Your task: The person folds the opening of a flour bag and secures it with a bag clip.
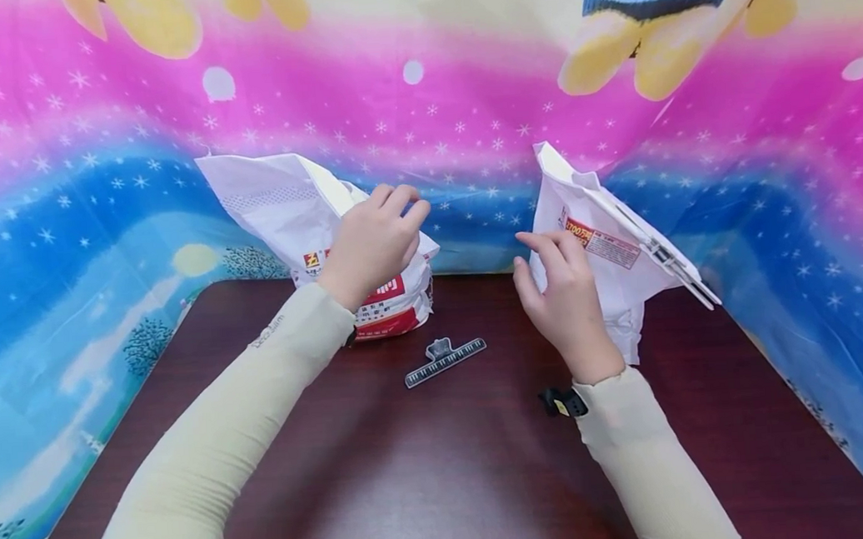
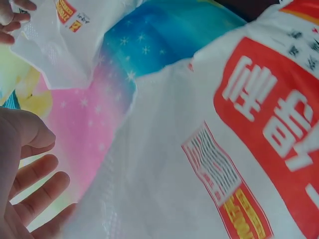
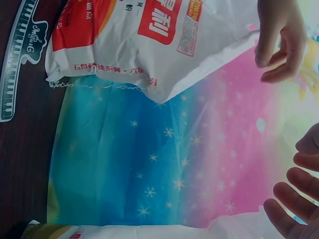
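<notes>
A white printed bag (image 1: 269, 197) with red labels stands at the left, its top spread and leaning left. My left hand (image 1: 373, 244) overlaps its right side, fingers loosely bent and holding nothing; the left wrist view has the fingers (image 2: 42, 189) beside the bag's edge. At the right stands a second white bag (image 1: 605, 282), its upper edge held by a long clip (image 1: 667, 261). My right hand (image 1: 565, 302) is in front of that bag's left side, fingers spread and relaxed with nothing in them. A piano-key patterned clip (image 1: 445, 360) lies between the bags.
The dark red-brown table (image 1: 387, 490) carries both bags. Behind and along both sides hangs a colourful cloth (image 1: 468, 150) with snowflakes and cartoon figures, close to the bags. A black band (image 1: 564, 402) sits on the right wrist.
</notes>
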